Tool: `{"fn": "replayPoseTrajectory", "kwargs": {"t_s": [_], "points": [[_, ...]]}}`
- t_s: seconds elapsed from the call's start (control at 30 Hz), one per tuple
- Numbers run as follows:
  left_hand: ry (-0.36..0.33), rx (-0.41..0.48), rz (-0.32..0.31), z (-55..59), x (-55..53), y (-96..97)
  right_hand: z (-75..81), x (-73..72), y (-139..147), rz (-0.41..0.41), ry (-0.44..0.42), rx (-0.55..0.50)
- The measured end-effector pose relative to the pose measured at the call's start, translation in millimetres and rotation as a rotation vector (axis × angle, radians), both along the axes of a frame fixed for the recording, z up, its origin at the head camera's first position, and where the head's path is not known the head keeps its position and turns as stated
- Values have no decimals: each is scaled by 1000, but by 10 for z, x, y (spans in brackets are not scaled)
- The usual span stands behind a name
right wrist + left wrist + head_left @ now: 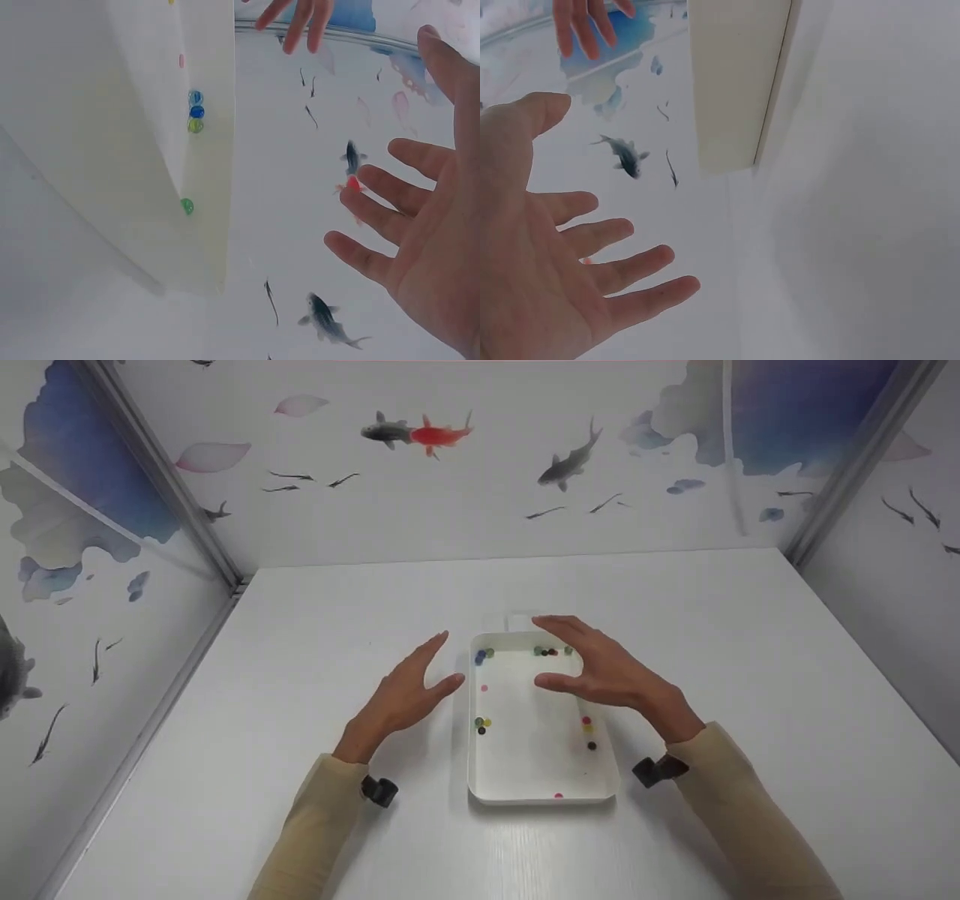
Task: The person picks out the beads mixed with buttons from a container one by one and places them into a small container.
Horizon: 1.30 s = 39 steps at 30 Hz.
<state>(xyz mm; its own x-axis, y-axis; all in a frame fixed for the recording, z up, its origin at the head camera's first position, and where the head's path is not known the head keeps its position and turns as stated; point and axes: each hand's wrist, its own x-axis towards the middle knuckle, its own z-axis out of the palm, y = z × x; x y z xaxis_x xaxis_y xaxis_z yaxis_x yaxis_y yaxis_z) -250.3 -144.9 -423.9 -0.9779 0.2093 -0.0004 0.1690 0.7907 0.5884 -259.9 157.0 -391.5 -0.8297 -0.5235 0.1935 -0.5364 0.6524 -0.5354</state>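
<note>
A white rectangular tray (529,765) lies on the table, with small coloured balls and glass marbles along its edges. Blue marbles (480,658) sit in its far left corner, and a black ball (592,746) is by the right wall. My left hand (409,690) hovers just left of the tray, fingers spread and holding nothing. Over the tray's far right side is my right hand (600,664), thumb and fingers apart and nothing in its grasp. The right wrist view shows a green marble (187,206) inside the tray's corner; part of the right wall is hidden by that hand.
Just beyond the tray's far end lies a clear or whitish flat piece (525,622), partly hidden. Panels printed with fish (570,465) enclose the white table (300,607) at the back and both sides. Each wrist carries a small black camera (380,792).
</note>
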Motion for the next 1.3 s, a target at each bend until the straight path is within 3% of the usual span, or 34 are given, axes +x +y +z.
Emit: {"fn": "replayPoseTrajectory", "kwargs": {"t_s": [0.17,0.3,0.67,0.93,1.13,1.3], "points": [[-80,122,29,-39,44,54,-72,-6,-111,25,-67,-147],[-128,199,26,-78,58,89,-87,-6,-206,66,-88,-201],[-294,408,-54,-131,113,133,-90,-28,-394,113,-105,-194],[-413,513,-139,-152,133,170,-156,-49,-483,168,-196,-175],[-473,541,-173,-171,141,184,-189,-96,-536,149,-269,-103],[-501,532,-168,-201,152,186,-192,-121,-563,183,-312,-64]]}}
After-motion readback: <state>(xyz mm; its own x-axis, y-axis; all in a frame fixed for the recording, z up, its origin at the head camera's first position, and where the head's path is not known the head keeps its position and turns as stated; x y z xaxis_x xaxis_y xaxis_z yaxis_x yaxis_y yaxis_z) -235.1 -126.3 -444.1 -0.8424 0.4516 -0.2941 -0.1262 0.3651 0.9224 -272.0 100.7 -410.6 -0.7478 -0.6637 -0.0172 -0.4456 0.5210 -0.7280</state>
